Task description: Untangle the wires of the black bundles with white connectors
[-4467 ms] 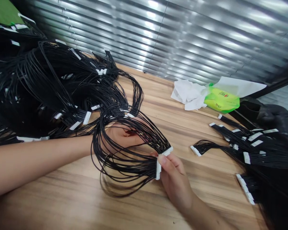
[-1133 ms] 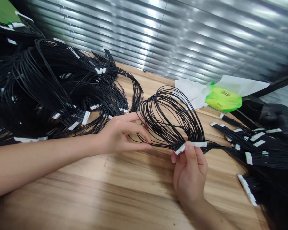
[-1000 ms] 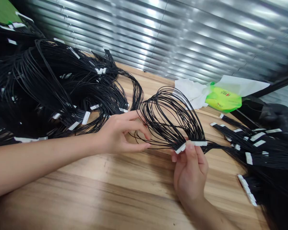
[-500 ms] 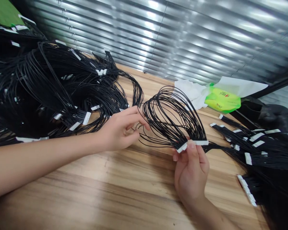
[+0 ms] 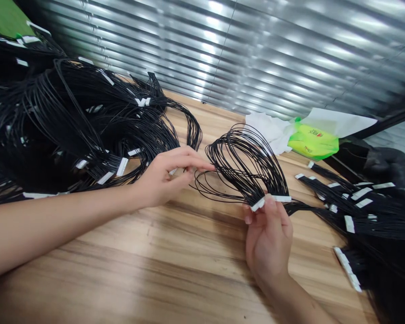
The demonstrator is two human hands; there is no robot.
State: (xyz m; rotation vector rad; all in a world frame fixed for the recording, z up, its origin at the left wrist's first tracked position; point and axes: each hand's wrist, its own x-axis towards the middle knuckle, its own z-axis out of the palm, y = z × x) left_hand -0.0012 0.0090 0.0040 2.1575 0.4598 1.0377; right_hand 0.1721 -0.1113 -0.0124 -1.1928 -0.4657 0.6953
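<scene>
Two bare hands work over one bunch of thin black wires point(image 5: 243, 166) above the wooden worktop point(image 5: 121, 256). The right hand point(image 5: 268, 245) is shut tight on a white plastic connector point(image 5: 281, 198), with the thumb pressed on the front of the strip and the fingers behind it. The wires rise from the connector and bend round in big loops, and the bunch hangs in the air near the middle of the worktop.

The left hand point(image 5: 164, 173) is open, with its fingers stretched out to the right and its thumb apart from them. The longest fingertip point(image 5: 211, 167) reaches the edge of the loops, but it is hard to see if it is really touching them. The two hands are apart, with the loops between them.

A huge black pile of wires with white connectors point(image 5: 70, 121) lies by the back left corner of the worktop, just beside the left hand. More wires with white connectors point(image 5: 361, 216) lie along the right edge. White tissue point(image 5: 268, 128) and a green packet point(image 5: 312, 141) sit at the back edge, in front of a shiny metal shutter point(image 5: 222, 49).
</scene>
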